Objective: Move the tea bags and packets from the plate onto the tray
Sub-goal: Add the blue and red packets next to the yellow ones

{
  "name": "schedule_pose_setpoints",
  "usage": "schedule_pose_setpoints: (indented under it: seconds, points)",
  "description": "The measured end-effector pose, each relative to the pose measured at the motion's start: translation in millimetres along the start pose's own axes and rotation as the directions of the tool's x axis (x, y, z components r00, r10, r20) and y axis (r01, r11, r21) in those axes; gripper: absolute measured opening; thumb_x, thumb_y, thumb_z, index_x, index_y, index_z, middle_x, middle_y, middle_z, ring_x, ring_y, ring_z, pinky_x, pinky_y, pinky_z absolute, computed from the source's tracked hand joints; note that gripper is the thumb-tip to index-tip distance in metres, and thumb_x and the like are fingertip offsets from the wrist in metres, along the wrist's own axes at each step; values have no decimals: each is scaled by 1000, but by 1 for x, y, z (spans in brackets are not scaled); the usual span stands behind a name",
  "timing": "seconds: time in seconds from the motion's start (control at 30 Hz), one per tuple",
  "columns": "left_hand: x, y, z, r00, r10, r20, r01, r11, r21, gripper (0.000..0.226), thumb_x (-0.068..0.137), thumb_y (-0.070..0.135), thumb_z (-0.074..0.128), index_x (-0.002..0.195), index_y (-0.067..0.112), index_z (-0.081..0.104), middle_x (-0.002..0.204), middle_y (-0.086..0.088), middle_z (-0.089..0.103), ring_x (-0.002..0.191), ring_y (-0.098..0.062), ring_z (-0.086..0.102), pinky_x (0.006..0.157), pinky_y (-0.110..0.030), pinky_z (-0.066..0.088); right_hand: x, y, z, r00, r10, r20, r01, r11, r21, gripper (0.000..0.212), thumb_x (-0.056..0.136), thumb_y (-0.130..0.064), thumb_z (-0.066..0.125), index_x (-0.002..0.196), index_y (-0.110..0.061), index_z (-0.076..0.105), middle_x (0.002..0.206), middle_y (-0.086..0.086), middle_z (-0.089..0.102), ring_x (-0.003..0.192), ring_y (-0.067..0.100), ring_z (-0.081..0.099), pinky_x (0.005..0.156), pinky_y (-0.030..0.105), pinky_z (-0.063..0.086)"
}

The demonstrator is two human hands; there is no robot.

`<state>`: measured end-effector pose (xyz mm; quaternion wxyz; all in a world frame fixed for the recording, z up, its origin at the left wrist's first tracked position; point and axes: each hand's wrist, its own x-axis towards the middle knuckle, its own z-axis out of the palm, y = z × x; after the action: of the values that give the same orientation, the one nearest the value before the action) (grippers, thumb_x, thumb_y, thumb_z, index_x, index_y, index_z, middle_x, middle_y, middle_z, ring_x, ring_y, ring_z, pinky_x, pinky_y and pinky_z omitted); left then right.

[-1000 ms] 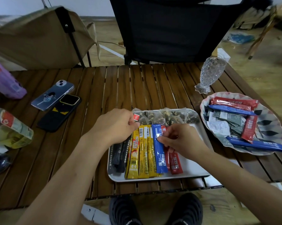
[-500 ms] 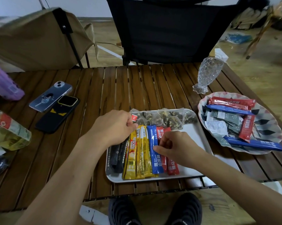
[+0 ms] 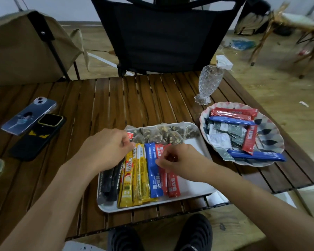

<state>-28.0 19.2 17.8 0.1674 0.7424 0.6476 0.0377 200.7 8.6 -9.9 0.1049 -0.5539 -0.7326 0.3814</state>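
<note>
My left hand (image 3: 105, 151) is knuckles-up, fingers curled under, their tips at the top ends of the yellow sticks (image 3: 140, 182); I cannot tell whether it grips anything. My right hand (image 3: 179, 160) is close beside it, not touching it. Its fingers are curled, and thumb and forefinger meet at the edge of the blue stick (image 3: 152, 178); a real pinch or only a touch, I cannot tell.

Under both hands the glossy foil sticks lie side by side on the white, rounded-corner tray (image 3: 194, 187): black sticks (image 3: 109, 183) under my left wrist, then yellow, blue, and red sticks (image 3: 173, 185) below my right palm. Just beyond my fingers, gauzy tea bags (image 3: 170, 135) line the tray's far edge.

Right of my right hand, the scalloped, patterned plate (image 3: 268, 134) holds flat grey sachets (image 3: 230, 128) with red and blue sticks laid over them. Beyond it a cut glass (image 3: 207, 82) stands on the slatted wooden table (image 3: 107, 105). Two phones (image 3: 27, 115) lie well left of my left hand.
</note>
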Motion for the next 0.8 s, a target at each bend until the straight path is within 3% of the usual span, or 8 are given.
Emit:
schedule_pose_setpoints:
  seconds: [0.1, 0.23, 0.33, 0.43, 0.53, 0.6, 0.8]
  points:
    - [2, 5, 5, 1000, 17, -7, -16, 1000, 17, 28, 96, 55, 52, 82, 32, 60, 73, 10, 67, 66, -2, 64, 56, -23, 49, -5, 3, -21, 1000, -25, 0, 25, 998, 51, 20, 96, -35, 62, 90, -16, 67, 79, -1, 71, 53, 5, 63, 53, 23, 53]
    - [5, 12, 10, 999, 40, -33, -39, 998, 43, 28, 96, 56, 53, 80, 33, 59, 73, 12, 65, 67, -1, 62, 58, -24, 52, -13, 17, -56, 985, -12, -171, -9, 993, -120, 25, 95, -38, 62, 78, -21, 66, 67, -2, 67, 46, 7, 62, 48, 22, 51]
    - [6, 18, 12, 998, 51, -38, -48, 997, 68, 26, 96, 56, 52, 81, 34, 57, 75, 14, 64, 68, 0, 60, 56, -22, 47, -17, 42, -87, 951, 93, -295, -177, 946, -273, 25, 94, -42, 62, 77, -24, 67, 64, -3, 64, 56, 11, 60, 54, 24, 46]
    - [8, 22, 13, 997, 54, -51, -48, 993, 104, 27, 96, 56, 52, 81, 34, 57, 75, 13, 64, 69, 0, 60, 55, -21, 43, -24, 79, -125, 876, 239, -420, -401, 844, -357, 33, 93, -38, 61, 73, -12, 69, 64, 9, 66, 54, 16, 53, 51, 26, 36]
    - [8, 25, 13, 998, 47, -47, -41, 993, 114, 27, 95, 56, 52, 79, 34, 56, 74, 13, 64, 68, 0, 60, 54, -21, 41, -37, 115, -157, 749, 438, -497, -604, 760, -241, 38, 92, -39, 61, 69, -10, 67, 56, 6, 65, 46, 13, 55, 46, 22, 39]
    - [9, 26, 14, 998, 44, -47, -38, 992, 118, 27, 95, 56, 53, 79, 34, 56, 72, 14, 64, 67, 1, 60, 54, -21, 43, -40, 132, -162, 709, 526, -469, -655, 738, -164, 40, 92, -43, 62, 69, -11, 64, 53, 3, 64, 45, 15, 58, 48, 24, 46]
    - [12, 25, 15, 999, 40, -32, -36, 993, 110, 27, 94, 57, 53, 80, 34, 56, 73, 15, 65, 68, 1, 62, 57, -23, 51, -32, 141, -153, 727, 602, -329, -640, 769, -7, 30, 93, -37, 65, 81, -9, 62, 59, 5, 64, 28, 7, 46, 33, 15, 35]
